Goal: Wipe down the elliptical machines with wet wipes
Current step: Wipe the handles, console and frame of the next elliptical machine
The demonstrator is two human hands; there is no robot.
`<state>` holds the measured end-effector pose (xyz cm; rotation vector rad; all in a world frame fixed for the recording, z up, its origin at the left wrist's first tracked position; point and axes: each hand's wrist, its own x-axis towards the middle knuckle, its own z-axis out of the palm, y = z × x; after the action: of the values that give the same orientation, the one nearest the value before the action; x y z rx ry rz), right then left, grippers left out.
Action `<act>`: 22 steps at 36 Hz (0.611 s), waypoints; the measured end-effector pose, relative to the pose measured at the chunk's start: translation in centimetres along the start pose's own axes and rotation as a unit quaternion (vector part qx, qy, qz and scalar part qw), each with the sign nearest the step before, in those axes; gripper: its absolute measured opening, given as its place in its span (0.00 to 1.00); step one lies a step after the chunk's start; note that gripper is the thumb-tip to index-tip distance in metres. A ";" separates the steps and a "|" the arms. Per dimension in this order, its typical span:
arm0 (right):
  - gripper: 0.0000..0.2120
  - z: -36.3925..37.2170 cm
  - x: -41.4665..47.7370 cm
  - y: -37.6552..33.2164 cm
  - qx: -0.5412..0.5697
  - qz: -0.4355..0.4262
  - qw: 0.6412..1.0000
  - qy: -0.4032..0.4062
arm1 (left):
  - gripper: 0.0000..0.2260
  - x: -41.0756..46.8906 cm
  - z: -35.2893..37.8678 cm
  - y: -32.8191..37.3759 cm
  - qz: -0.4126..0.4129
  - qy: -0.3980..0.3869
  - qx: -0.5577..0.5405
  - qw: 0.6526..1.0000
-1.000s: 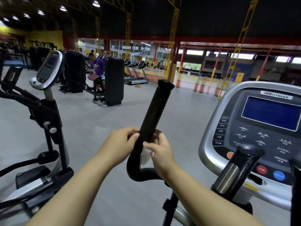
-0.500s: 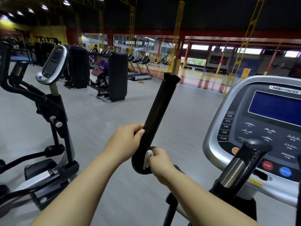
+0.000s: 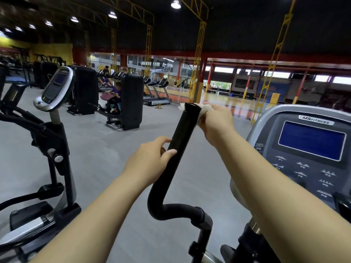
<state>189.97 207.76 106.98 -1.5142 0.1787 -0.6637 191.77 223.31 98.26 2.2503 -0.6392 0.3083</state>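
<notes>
Black handlebar point(image 3: 180, 141) tilted up-right, wet wipe point(image 3: 204, 109) at tip — right hand point(image 3: 216, 124) gripping

You stand over a grey gym floor point(image 3: 106, 149). At your near left an elliptical point(image 3: 47, 168) rests on it; farther off, black weight machines point(image 3: 131, 101) and treadmills point(image 3: 157, 93).

Interior dim overall; dark ceiling with round ceiling lamps point(image 3: 175, 4) as bright spots. Strongest light enters from the far windows point(image 3: 223, 70) — slightly blown out. Grey floor point(image 3: 106, 149) evenly lit, shadows soft. Wide-angle bending at edges — yellow trusses point(image 3: 273, 59) lean. Mild softness throughout.
</notes>
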 end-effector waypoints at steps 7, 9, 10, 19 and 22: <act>0.12 0.7 -1.2 2.9 -0.121 -0.053 0.991 0.004 | 0.10 -0.2 0.7 -0.3 -0.013 0.024 -0.022 0.999; 0.12 0.5 -2.1 4.0 -0.154 -0.050 0.987 -0.017 | 0.09 -0.2 0.9 -0.2 -0.010 0.028 -0.025 0.999; 0.12 0.3 -2.3 4.3 -0.162 -0.049 0.985 -0.025 | 0.08 -0.2 0.9 -0.2 -0.009 0.029 -0.024 0.999; 0.12 0.9 -0.6 0.6 -0.097 -0.076 0.991 0.047 | 0.11 -0.1 0.8 -0.5 -0.013 0.024 -0.022 0.999; 0.11 1.4 0.9 -0.4 -0.167 -0.134 0.977 0.024 | 0.12 -0.2 0.7 -0.8 -0.016 0.017 -0.022 0.999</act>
<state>191.28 208.48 107.73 -1.8665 0.1285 -0.9193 192.04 223.36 97.16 2.2061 -0.5861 0.3115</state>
